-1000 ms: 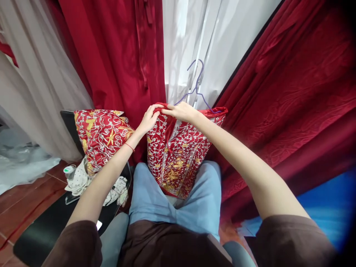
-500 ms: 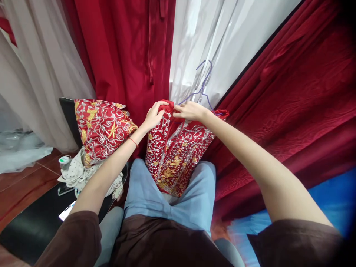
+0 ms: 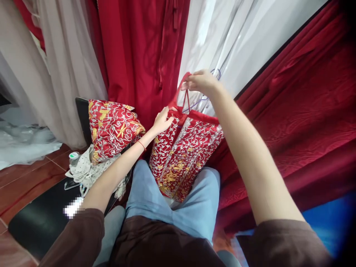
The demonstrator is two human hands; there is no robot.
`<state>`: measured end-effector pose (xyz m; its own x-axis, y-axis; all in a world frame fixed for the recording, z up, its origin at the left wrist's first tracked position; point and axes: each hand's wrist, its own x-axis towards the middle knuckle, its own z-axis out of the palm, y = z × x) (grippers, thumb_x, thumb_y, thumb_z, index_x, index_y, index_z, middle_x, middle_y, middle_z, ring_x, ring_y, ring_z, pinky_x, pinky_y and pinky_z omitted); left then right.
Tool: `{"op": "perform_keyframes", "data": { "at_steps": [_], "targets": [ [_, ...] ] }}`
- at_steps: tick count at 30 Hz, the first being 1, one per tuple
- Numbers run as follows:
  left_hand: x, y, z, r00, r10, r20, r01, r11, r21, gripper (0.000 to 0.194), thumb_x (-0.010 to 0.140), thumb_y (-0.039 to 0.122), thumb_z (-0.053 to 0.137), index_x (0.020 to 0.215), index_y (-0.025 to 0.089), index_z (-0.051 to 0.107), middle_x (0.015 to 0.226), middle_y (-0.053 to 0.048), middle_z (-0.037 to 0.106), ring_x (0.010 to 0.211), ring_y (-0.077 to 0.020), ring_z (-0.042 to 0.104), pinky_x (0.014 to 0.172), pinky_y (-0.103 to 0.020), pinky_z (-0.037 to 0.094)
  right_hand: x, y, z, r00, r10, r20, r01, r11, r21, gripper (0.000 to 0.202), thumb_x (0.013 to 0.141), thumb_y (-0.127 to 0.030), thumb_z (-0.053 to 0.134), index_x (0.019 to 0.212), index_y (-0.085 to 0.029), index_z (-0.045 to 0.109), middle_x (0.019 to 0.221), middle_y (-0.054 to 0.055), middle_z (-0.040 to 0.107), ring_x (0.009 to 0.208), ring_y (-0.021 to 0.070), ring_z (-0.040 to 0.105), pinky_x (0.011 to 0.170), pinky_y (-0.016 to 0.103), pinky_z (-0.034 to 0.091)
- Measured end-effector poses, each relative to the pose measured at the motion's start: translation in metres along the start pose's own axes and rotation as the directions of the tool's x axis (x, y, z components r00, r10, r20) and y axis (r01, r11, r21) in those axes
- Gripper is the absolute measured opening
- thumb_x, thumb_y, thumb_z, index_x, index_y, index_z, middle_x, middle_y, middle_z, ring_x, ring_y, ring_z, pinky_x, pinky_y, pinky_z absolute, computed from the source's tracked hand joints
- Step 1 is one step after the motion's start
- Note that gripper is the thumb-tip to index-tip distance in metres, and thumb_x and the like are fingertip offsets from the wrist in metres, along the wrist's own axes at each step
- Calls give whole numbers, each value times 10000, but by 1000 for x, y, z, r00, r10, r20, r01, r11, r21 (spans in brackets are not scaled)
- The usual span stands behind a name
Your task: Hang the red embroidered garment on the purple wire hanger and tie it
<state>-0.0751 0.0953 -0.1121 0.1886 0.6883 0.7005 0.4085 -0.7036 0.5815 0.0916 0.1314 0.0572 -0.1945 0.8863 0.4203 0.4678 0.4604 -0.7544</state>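
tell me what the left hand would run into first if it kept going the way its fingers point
The left hand already has its fingertips at the top edge of the embroidered red garment, so it would press into that cloth first; depth behind it is unclear.

Both hands on embroidered garment

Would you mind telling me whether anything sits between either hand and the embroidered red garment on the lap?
Nothing visible does. The left hand rests directly on the top edge of the embroidered red garment, and the right hand pinches its thin red strap, lifted above the purple hanger.
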Motion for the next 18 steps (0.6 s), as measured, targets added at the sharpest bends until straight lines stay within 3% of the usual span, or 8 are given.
{"op": "perform_keyframes", "data": {
  "at_steps": [2,5,6,8,10,12,15,18],
  "targets": [
    [-1,-1,-1,999,29,22,-29,999,-18,356,810,154,497,1154,237,544,1237,-60,623,1109,-235,611,1055,-453,428,9,11,16,1000,20,-22,-22,997,-72,119,860,-186,653,949,-123,605,708,42,634,725,181,674,702,356,559],
    [0,-4,-4,995,88,51,-84,994,-74,370,792,130,482,1145,221,546,1227,-71,608,1133,-222,597,1041,-407,451,6,24,32,987,137,89,-114,968,-225,230,819,-213,710,1008,-113,625,673,57,647,678,222,670,671,424,565],
    [0,-5,-4,993,104,54,-99,991,-86,367,791,126,480,1140,218,547,1224,-72,606,1146,-220,592,1047,-400,450,1,27,34,981,138,137,-99,961,-260,220,828,-238,700,999,-113,640,687,70,662,682,224,672,683,429,564],
    [-1,-4,-5,991,124,50,-119,989,-91,360,795,122,481,1135,217,549,1228,-74,602,1169,-220,583,1069,-403,440,-17,29,31,987,3,158,48,946,-321,215,879,-295,627,985,-113,669,770,99,696,751,222,678,746,420,553],
    [-4,-1,-5,992,121,39,-118,991,-70,351,803,121,489,1135,218,549,1235,-75,601,1194,-229,575,1094,-420,425,-40,30,19,973,-196,122,229,873,-431,292,927,-353,534,1021,-123,687,872,120,715,840,233,666,808,420,528],
    [-7,3,-5,993,115,25,-114,992,-52,347,810,114,493,1136,220,545,1232,-74,607,1206,-234,572,1113,-434,412,-65,35,0,941,-308,140,332,760,-559,379,952,-417,462,1082,-141,686,935,128,718,881,252,645,833,426,499],
    [-10,7,-4,991,131,-11,-132,989,-65,372,828,98,484,1174,231,519,1264,-71,607,1224,-229,569,1124,-434,406,-97,57,-35,921,-283,266,388,612,-689,467,936,-527,441,1103,-157,671,977,131,709,883,258,624,821,407,471],
    [-7,2,0,992,108,-68,-116,986,-122,443,862,104,490,1280,248,452,1277,-76,606,1185,-213,602,1078,-418,447,-116,94,-71,940,-146,308,341,425,-838,530,849,-615,535,1075,-155,668,1020,154,697,930,281,608,830,416,444]
  ]
}}
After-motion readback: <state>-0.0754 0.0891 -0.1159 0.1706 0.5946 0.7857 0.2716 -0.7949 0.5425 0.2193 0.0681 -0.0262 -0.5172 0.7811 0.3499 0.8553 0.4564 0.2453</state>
